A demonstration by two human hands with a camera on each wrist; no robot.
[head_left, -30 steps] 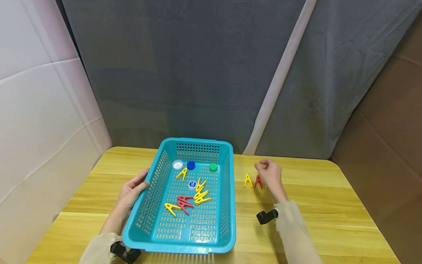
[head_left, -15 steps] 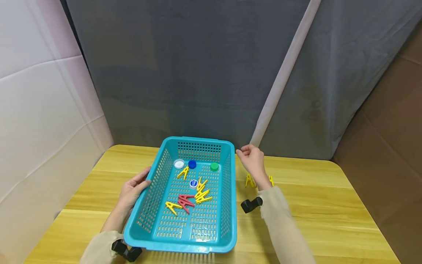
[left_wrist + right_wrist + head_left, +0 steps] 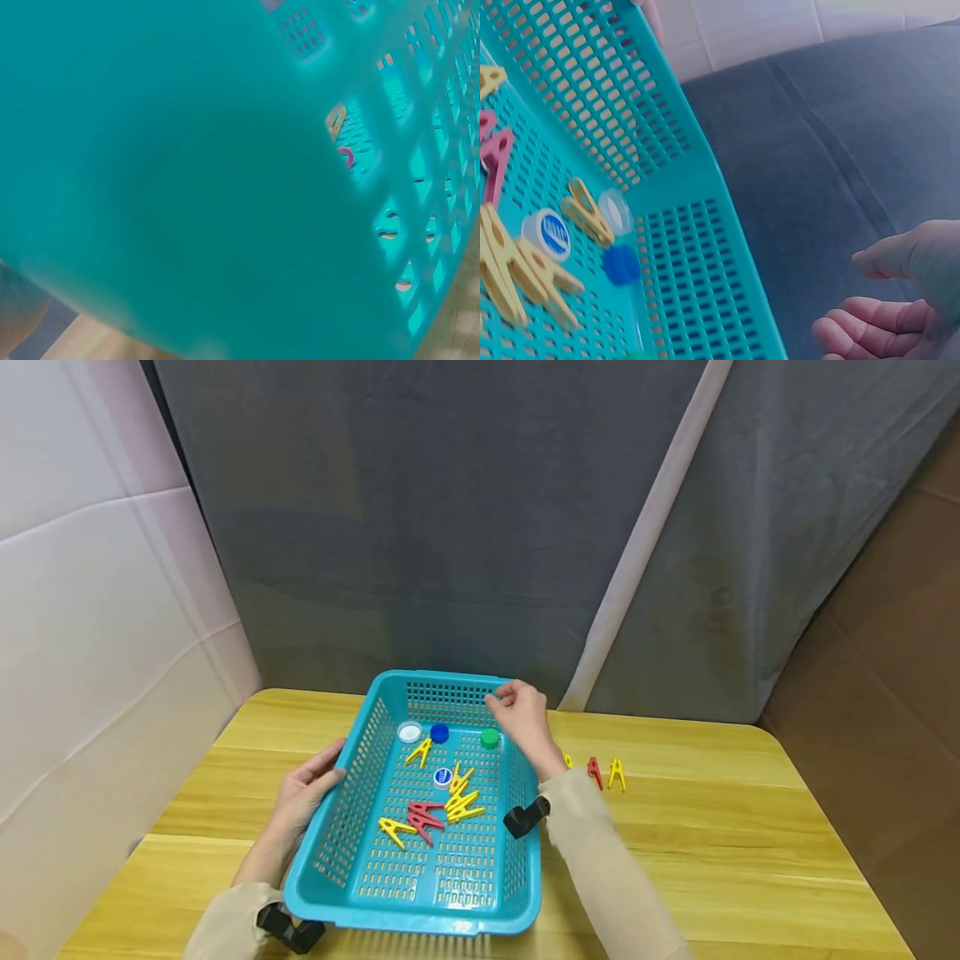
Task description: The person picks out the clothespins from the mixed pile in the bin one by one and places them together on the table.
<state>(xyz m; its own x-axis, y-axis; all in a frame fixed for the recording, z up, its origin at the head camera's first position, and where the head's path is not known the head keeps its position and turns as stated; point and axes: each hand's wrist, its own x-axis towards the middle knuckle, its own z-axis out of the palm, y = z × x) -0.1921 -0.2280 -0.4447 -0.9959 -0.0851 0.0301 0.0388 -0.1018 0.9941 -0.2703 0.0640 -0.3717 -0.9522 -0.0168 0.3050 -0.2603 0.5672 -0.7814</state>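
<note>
My left hand [image 3: 298, 797] holds the left side of a turquoise plastic basket [image 3: 412, 923], thumb over the rim and fingers outside. Over the basket's far right corner hovers my right hand [image 3: 522, 718]; the right wrist view shows its fingers loosely bent, thumb apart, with nothing between them. Inside lie several yellow clothespins [image 3: 465, 812], two red clothespins [image 3: 425, 818], a green cap [image 3: 490, 739], a blue cap [image 3: 439, 732], a white cap [image 3: 408, 732] and a white cap with a blue label [image 3: 442, 777]. In the left wrist view the basket wall [image 3: 225, 225] hides most of the contents.
On the wooden table [image 3: 720, 835], right of the basket, are a red clothespin [image 3: 594, 772] and a yellow clothespin [image 3: 617, 774], with another yellow one partly behind my right forearm. A grey curtain [image 3: 480, 527] hangs behind the table; a white panel [image 3: 112, 610] stands left.
My right hand has moved left from above the clothespins on the table to over the basket's far right corner. My left hand keeps its hold on the basket.
</note>
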